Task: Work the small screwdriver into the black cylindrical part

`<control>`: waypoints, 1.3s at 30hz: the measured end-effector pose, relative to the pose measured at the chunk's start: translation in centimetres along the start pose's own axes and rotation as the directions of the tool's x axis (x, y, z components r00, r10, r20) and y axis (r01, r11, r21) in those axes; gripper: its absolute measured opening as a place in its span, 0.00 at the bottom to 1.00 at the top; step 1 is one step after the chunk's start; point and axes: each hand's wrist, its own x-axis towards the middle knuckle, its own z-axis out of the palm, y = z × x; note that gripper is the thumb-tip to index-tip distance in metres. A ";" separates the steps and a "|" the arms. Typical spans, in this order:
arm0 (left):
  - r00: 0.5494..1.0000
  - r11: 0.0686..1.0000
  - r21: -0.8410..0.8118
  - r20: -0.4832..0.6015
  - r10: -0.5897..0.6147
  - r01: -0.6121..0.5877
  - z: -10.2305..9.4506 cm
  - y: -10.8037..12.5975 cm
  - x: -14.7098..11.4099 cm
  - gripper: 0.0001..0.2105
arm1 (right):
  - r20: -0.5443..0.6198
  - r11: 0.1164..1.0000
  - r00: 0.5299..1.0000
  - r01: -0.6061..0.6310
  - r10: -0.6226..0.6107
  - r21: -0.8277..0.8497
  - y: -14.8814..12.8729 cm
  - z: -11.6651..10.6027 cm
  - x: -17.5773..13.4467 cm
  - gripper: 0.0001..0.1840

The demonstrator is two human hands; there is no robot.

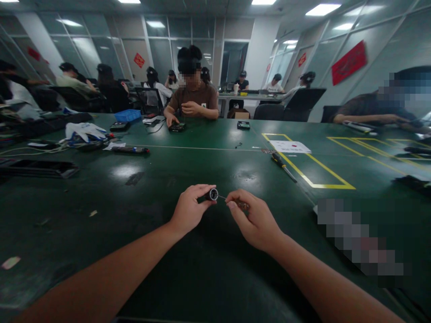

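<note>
Between the thumb and fingers of my left hand [191, 207] is a small black cylinder [212, 194]. Its round end, rimmed by a pale ring, faces me and looks hollow; what lies inside is too small to tell. My right hand [252, 217] is closed around a slim screwdriver [241, 204], whose handle is mostly hidden by the fingers. The thin metal shaft points left at the cylinder's rim; whether its tip touches cannot be told. Both hands are above the green tabletop [158, 269].
A yellow-and-black screwdriver [283, 166] lies beyond my right hand, beside yellow tape [332, 185] and a paper sheet [290, 146]. Left are a black tool [129, 150], white gloves [85, 132] and a blue basket [128, 115]. Across the table, a person [191, 96] handles a dark part [177, 127].
</note>
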 end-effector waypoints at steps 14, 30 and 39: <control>1.000 1.000 -0.022 -0.005 0.008 -0.009 -0.1 0.1 0.1 0.18 | 0.063 0.996 0.996 0.065 -0.061 -0.062 -0.5 0.0 -0.1 0.06; 1.000 1.000 0.004 -0.001 -0.031 0.031 -0.2 0.2 0.2 0.20 | -0.113 0.895 0.956 -0.208 0.272 0.396 1.0 0.8 -0.3 0.10; 1.000 0.997 -0.072 -0.003 -0.027 0.027 0.0 -0.1 0.0 0.19 | -0.068 0.907 0.968 -0.200 0.242 0.371 1.3 1.0 -0.1 0.10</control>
